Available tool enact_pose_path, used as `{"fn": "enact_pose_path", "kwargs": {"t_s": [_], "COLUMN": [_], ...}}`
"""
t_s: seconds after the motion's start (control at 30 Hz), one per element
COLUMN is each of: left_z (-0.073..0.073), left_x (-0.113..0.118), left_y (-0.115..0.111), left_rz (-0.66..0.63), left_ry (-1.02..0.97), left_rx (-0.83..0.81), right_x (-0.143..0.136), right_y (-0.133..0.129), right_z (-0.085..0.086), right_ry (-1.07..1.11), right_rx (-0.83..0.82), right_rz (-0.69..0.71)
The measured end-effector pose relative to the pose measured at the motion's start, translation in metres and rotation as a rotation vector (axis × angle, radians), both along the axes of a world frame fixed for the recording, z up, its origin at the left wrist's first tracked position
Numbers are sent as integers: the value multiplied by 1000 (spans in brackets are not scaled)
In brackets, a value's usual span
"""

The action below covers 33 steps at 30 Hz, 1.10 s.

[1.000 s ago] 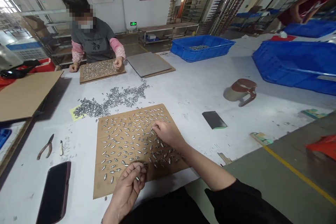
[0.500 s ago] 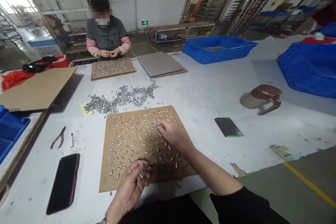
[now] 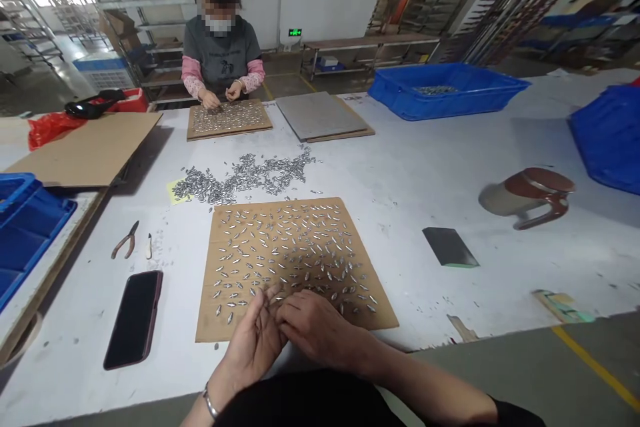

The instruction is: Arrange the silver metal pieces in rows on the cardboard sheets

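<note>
A brown cardboard sheet (image 3: 207, 320) lies in front of me with many small, silvery, spindle-shaped metal pieces (image 3: 257, 265) spread over it. My left hand (image 3: 257, 340) is at the sheet's near edge, palm turned inward and fingers curled around a small metal piece that the right hand now covers. Against its fingers sits my right hand (image 3: 317, 328), bent with the fingertips pinched together at the left palm. Whatever the right fingertips grip is hidden. Beyond the sheet is a loose heap of the same metal pieces (image 3: 245, 177), partly on a yellow paper (image 3: 176, 192).
To the left lie a phone (image 3: 133, 320), pliers (image 3: 126, 240) and a small white-handled tool (image 3: 149, 247). On the right are a dark pad (image 3: 450, 247) and a lidded mug (image 3: 530, 193). A blue bin (image 3: 445, 107) stands farther back. Across the table a co-worker (image 3: 223, 53) handles another covered board (image 3: 230, 121).
My right hand has come back from the middle of the sheet to my left hand. The co-worker's hands have parted and lowered to their board. The view has shifted slightly.
</note>
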State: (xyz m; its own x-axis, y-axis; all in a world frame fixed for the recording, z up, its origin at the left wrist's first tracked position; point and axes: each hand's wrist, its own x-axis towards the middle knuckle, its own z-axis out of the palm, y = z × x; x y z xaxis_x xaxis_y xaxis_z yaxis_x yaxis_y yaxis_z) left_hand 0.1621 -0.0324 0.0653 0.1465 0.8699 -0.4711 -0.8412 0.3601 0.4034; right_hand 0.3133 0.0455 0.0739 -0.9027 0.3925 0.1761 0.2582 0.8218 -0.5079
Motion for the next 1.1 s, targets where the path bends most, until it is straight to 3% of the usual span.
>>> {"fn": "enact_pose_path", "kwargs": {"t_s": [0.07,0.13,0.23,0.33,0.47,0.87,0.97,1.1], "left_z": [0,-1,-2,-5,-6,-1,-1,2], "left_x": [-4,-10,-22,-34,-43,-55,-53,-53], "left_y": [-2,-5,-10,-14,-18,-19,-18,-17], "left_rz": [-25,-30,21,69,122,197,190,189], "left_ry": [45,124,237,288,329,373,367,357], "left_rx": [24,34,15,-14,-42,-87,-87,-75], "right_x": [2,4,8,6,-1,-17,-8,12], "right_y": [14,34,65,80,81,83,88,108], "right_z": [2,2,-3,-13,-21,-34,-25,4], "right_ry": [57,110,87,-39,-158,-264,-140,64], "right_rx": [-119,-207,-221,-183,-106,-40,-36,-5], "right_rz": [-100,-295,-495,-488,-474,-435,-464,-544]}}
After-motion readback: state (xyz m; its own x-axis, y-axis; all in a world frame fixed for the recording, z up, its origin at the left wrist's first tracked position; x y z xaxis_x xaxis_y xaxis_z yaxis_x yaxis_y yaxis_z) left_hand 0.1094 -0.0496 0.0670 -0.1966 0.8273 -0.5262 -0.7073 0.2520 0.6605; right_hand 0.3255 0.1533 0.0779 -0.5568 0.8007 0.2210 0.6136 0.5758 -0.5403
